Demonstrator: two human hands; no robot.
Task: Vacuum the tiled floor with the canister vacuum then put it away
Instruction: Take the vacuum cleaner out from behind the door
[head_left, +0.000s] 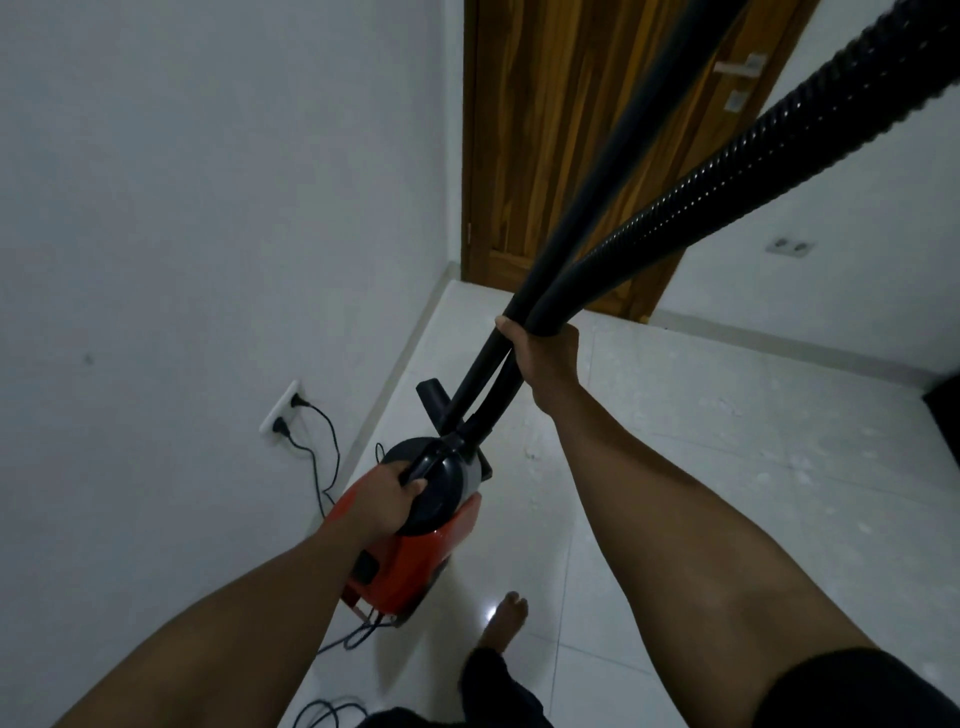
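The red and black canister vacuum (415, 561) hangs just above the white tiled floor (675, 493), close to the left wall. My left hand (387, 501) grips the black carry handle on its top. My right hand (540, 353) is curled round the smooth black wand (613, 171) and the ribbed black hose (779, 119) together, holding both up toward the top right. A black nozzle piece (431, 402) sticks up beside the wand's base. The vacuum's cord (327, 452) runs from the wall socket down behind the canister.
A double wall socket (283, 415) with two plugs sits low on the left wall. A wooden door (550, 145) closes the far corner. Loose cable (332, 709) lies on the floor near my bare foot (506, 621). A dark object (943, 410) shows at the right edge.
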